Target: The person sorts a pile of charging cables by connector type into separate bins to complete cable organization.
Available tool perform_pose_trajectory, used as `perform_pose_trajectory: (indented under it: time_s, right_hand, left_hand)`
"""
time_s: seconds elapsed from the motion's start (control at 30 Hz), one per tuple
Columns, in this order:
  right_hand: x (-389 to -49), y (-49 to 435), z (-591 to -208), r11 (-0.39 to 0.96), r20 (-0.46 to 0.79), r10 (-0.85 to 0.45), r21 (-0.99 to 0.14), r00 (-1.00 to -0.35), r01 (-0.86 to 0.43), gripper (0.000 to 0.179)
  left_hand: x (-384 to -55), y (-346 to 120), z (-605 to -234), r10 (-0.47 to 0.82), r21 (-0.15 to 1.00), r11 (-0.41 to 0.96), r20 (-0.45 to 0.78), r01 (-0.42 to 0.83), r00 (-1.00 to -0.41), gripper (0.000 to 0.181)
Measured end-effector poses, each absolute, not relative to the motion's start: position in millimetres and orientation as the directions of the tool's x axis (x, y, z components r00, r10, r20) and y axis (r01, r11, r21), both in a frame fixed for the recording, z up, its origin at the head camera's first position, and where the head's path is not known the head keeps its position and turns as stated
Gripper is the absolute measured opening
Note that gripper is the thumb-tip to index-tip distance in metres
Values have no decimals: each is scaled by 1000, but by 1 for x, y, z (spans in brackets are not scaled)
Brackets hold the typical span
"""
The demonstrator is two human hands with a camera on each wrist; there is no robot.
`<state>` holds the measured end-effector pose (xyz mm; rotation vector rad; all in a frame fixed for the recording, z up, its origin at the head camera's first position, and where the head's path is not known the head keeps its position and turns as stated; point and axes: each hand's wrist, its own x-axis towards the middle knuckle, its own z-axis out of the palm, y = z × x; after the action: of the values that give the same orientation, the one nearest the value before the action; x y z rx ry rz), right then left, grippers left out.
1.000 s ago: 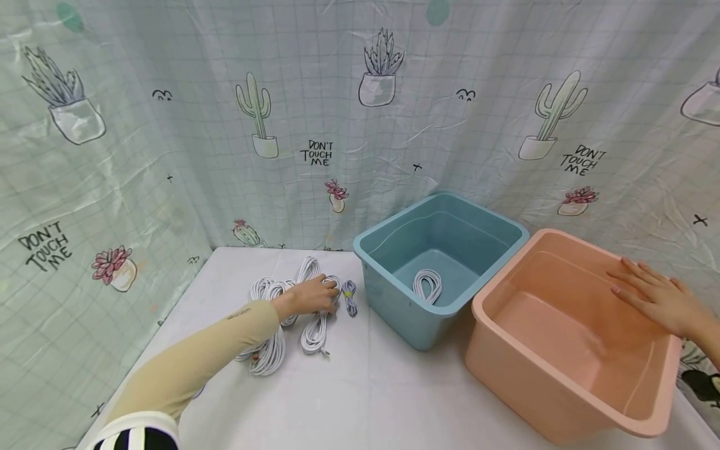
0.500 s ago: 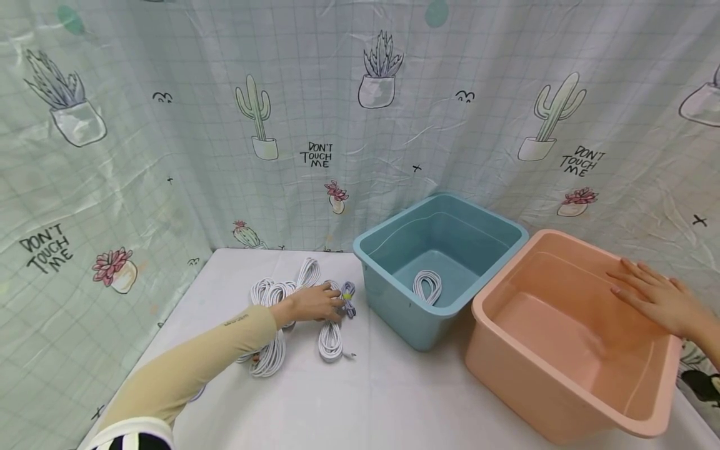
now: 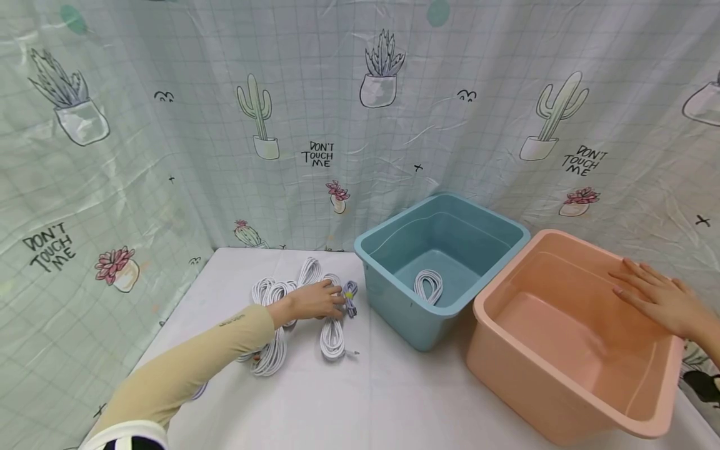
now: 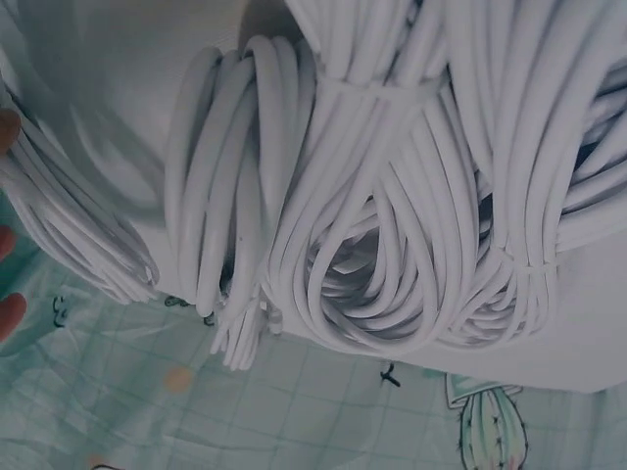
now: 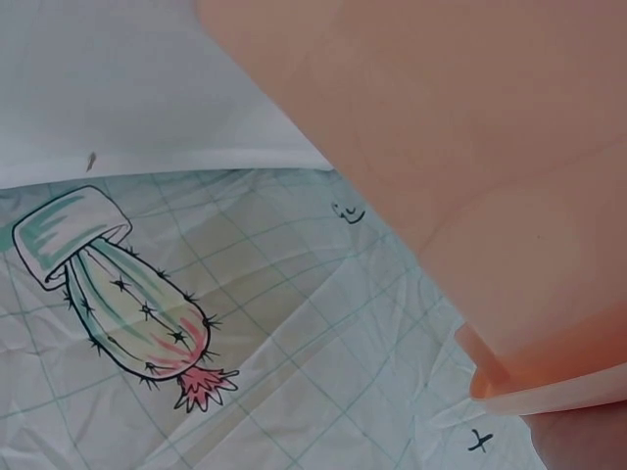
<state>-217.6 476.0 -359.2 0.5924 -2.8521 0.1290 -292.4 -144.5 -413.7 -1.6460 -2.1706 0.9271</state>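
Note:
In the head view my left hand (image 3: 316,301) is over the middle of a white coiled cable (image 3: 332,339), its fingers bent down around it. The cable's lower loops and a plug end show below the hand. The left wrist view catches only fingertips at its left edge, beside a cable bundle (image 4: 73,215). More white coiled cables (image 3: 270,356) lie left of this hand, and a thin lilac cable bundle (image 3: 350,299) with a yellow-green tie lies just right. My right hand (image 3: 660,299) rests on the far-right side of the orange tub (image 3: 540,369), fingers straight.
A blue tub (image 3: 394,306) stands between the cables and the orange tub, with one white coiled cable (image 3: 429,286) inside. White cloth (image 3: 349,406) covers the table. A cactus-print curtain (image 3: 315,94) hangs behind and at the left.
My left hand and the white coiled cable under it have shifted slightly right, towards the lilac bundle. My right hand has stayed on the orange tub.

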Motion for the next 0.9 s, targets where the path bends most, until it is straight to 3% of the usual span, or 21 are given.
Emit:
perform_pose_trajectory:
  time_s: [0.5,0.7,0.9]
  right_hand:
    - [-215,479,-364,911,264,-402,23,-877,-411,59]
    - [-217,479,-365,912,259,-383,-50,-887,-408,56]
    - [-219,477,-362,918,248,-374,-35,-893,-394,56]
  left_hand:
    - [-284,-146,-400,944,-547,230,-76,805,-321,27]
    - [-282,-148,-391,945,-544,246,-50,802,-324,23]
    - [-278,-150,-383,942,-562,264,-26,784,-336,22]
